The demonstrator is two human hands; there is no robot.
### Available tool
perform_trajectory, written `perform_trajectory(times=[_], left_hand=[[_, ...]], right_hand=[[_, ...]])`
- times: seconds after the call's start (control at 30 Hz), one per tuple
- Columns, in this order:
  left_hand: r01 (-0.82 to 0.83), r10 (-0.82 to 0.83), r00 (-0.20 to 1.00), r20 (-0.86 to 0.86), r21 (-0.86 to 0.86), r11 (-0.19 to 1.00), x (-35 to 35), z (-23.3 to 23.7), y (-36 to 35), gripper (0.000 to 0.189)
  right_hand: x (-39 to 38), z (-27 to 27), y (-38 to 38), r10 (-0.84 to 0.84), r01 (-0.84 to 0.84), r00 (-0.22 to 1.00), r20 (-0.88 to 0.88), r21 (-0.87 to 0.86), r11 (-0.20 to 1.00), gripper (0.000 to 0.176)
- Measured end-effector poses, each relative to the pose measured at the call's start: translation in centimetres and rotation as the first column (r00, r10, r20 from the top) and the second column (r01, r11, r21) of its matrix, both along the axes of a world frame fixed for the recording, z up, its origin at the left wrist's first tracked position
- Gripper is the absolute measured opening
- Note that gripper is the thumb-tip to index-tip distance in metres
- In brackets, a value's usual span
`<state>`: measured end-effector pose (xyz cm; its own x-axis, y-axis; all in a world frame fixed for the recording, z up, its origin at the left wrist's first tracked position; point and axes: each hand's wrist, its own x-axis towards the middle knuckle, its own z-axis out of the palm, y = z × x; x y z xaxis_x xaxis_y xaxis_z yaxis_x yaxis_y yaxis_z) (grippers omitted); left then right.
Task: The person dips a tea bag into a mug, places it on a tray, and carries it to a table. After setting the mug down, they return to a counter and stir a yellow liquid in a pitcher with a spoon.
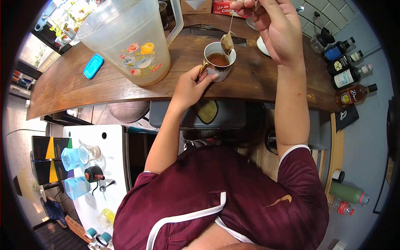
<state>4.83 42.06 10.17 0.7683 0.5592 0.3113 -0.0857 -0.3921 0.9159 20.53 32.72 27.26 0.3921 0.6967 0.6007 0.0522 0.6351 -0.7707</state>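
Observation:
A white mug (224, 75) with a gold handle stands on the wooden counter (187, 54), with brown tea inside. My left hand (189, 88) is closed on its handle, the thumb pressed along the mug's side. Raised above and to the right, my right hand (277, 31) pinches the string of a tea bag. The wet tea bag (227, 43) hangs at the mug's far rim, its lower end just over the opening. To the left stands a large translucent plastic pitcher (125, 54) with a flower print and a little brownish liquid at its bottom.
A blue lid (93, 66) lies left of the pitcher. A red box (225, 7) stands at the back. Several bottles (348, 77) line the counter's right end. A white table (114, 146) at lower left carries blue containers (77, 187). A grey stool (129, 111) stands below the counter.

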Motion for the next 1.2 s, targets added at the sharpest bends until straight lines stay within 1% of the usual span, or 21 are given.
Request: perform_trajectory(times=[0.1, 0.23, 0.3, 0.33, 0.4, 0.43, 0.53, 0.57, 0.6, 0.67, 0.73, 0.8, 0.83, 0.9, 0.93, 1.0, 1.03, 1.07, 1.13, 1.17, 1.2], left_hand=[[-0.002, 0.002, 1.0, 0.001, 0.016, 1.0, 0.0, 0.0, 0.0, 0.035], [-0.003, 0.003, 1.0, -0.013, 0.002, 1.0, -0.1, 0.2, -0.1, 0.035], [-0.004, 0.004, 1.0, -0.013, 0.007, 1.0, -0.1, 0.2, 0.0, 0.035], [-0.006, 0.006, 1.0, -0.012, 0.011, 1.0, -0.1, 0.2, 0.0, 0.036], [-0.005, 0.005, 1.0, -0.006, 0.013, 1.0, -0.1, 0.2, 0.0, 0.036], [-0.002, 0.002, 1.0, -0.002, 0.016, 1.0, -0.1, 0.1, 0.0, 0.037], [0.004, -0.004, 1.0, 0.009, -0.019, 1.0, -0.2, 0.5, -0.3, 0.038], [0.005, -0.005, 1.0, 0.008, -0.017, 1.0, -0.2, 0.6, -0.2, 0.038], [0.002, -0.002, 1.0, -0.006, 0.004, 1.0, -0.3, 0.6, -0.2, 0.038], [-0.001, 0.002, 1.0, -0.015, 0.023, 1.0, -0.1, 0.6, -0.1, 0.038], [-0.003, 0.003, 1.0, -0.026, 0.004, 1.0, -0.2, 0.6, -0.1, 0.036], [0.0, 0.0, 0.999, -0.032, -0.009, 1.0, -0.3, 0.8, -0.1, 0.035], [0.006, -0.007, 0.999, -0.031, -0.02, 1.0, -0.2, 1.0, -0.2, 0.035], [0.027, -0.028, 1.0, -0.009, -0.041, 0.999, -0.1, 1.1, -0.1, 0.034], [0.044, -0.044, 0.999, 0.01, -0.064, 0.997, -0.1, 1.0, 0.1, 0.033], [0.056, -0.056, 0.998, 0.008, -0.056, 0.997, 0.1, 0.8, 0.4, 0.033], [0.061, -0.059, 0.998, 0.019, -0.098, 0.993, 0.1, 0.8, 0.3, 0.033], [0.065, -0.061, 0.998, 0.031, -0.139, 0.988, 0.3, 0.9, 0.2, 0.033], [0.077, -0.071, 0.996, 0.046, -0.152, 0.985, 0.7, 1.5, -0.2, 0.034], [0.086, -0.077, 0.995, 0.06, -0.166, 0.982, 1.0, 1.8, -0.5, 0.035], [0.086, -0.077, 0.995, 0.061, -0.164, 0.983, 1.3, 2.1, -0.9, 0.035]], right_hand=[[-0.3, 0.8, -0.5, -0.019, 0.019, 1.0, 0.011, -0.029, 0.999, 0.013], [-0.2, 0.6, -0.7, 0.003, -0.003, 1.0, 0.018, -0.008, 1.0, 0.013], [-0.7, -0.6, -0.5, -0.01, 0.008, 1.0, -0.021, -0.093, 0.996, 0.013], [-0.6, -1.3, -0.4, -0.009, 0.007, 1.0, -0.02, -0.094, 0.996, 0.013], [-0.4, -2.5, -0.1, 0.0, 0.011, 0.997, 0.073, -0.159, 0.987, 0.014], [-0.4, -2.5, -0.1, 0.001, 0.01, 0.997, 0.073, -0.16, 0.987, 0.014], [-0.7, -2.5, -0.4, 0.004, -0.009, 0.999, -0.034, -0.152, 0.988, 0.015], [-0.2, -3.3, 0.2, 0.02, -0.006, 0.993, 0.118, -0.113, 0.994, 0.014], [0.0, -3.4, 0.0, 0.016, -0.003, 0.993, 0.118, -0.111, 0.994, 0.014], [0.0, -3.2, -0.4, 0.041, -0.052, 0.995, -0.093, -0.112, 0.992, 0.013], [0.2, -3.8, -0.2, 0.054, -0.06, 0.997, -0.061, -0.113, 0.992, 0.013], [0.6, -4.3, 0.1, 0.048, -0.037, 0.995, 0.082, -0.134, 0.99, 0.013], [0.4, -3.8, -0.1, 0.044, -0.033, 0.996, 0.083, -0.131, 0.991, 0.013], [-0.1, -2.2, -0.9, 0.015, -0.019, 1.0, -0.021, -0.198, 0.98, 0.014], [0.4, -1.9, -0.9, 0.009, -0.012, 1.0, -0.017, -0.196, 0.981, 0.014], [1.7, -1.3, -1.0, 0.052, -0.059, 0.997, -0.058, -0.125, 0.99, 0.013], [1.7, -0.4, -1.5, 0.033, -0.035, 0.999, -0.015, -0.147, 0.989, 0.013], [2.0, 0.0, -1.8, 0.029, -0.031, 0.999, -0.013, -0.143, 0.989, 0.013], [2.6, 0.9, -2.5, -0.008, 0.003, 1.0, -0.029, -0.164, 0.987, 0.014], [2.6, 1.9, -3.2, 0.07, -0.073, 0.997, -0.032, -0.116, 0.991, 0.016], [3.1, 2.5, -3.5, 0.07, -0.073, 0.997, -0.03, -0.115, 0.991, 0.016]])
